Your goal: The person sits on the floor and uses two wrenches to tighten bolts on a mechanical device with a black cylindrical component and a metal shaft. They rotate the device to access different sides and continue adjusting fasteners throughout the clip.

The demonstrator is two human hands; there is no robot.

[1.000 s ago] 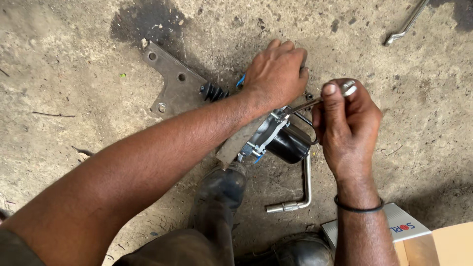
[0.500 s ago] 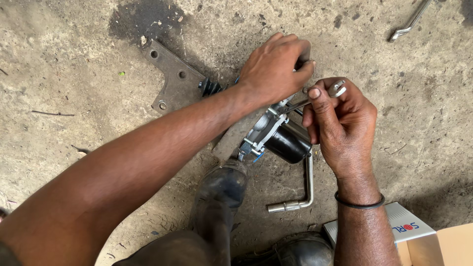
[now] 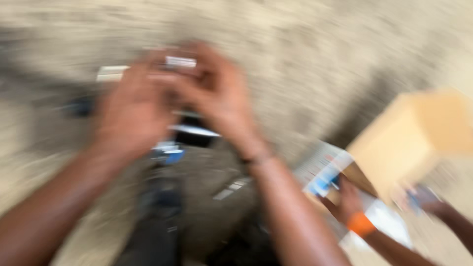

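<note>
Heavy blur smears everything. The left hand and right hand meet over a dark metal part low between them; their grip cannot be told. At the right, another person's hand, orange-banded at the wrist, reaches toward a tan cardboard box over white packaging.

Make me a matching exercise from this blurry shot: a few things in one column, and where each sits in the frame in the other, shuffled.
Things:
1. person's left hand
2. person's right hand
3. cardboard box
4. orange wristband

Places:
A. lower right, on another person's wrist
B. centre, right of the other hand
C. left of centre
D. right edge, tan and tilted

Pairs: 1-C, 2-B, 3-D, 4-A
</note>
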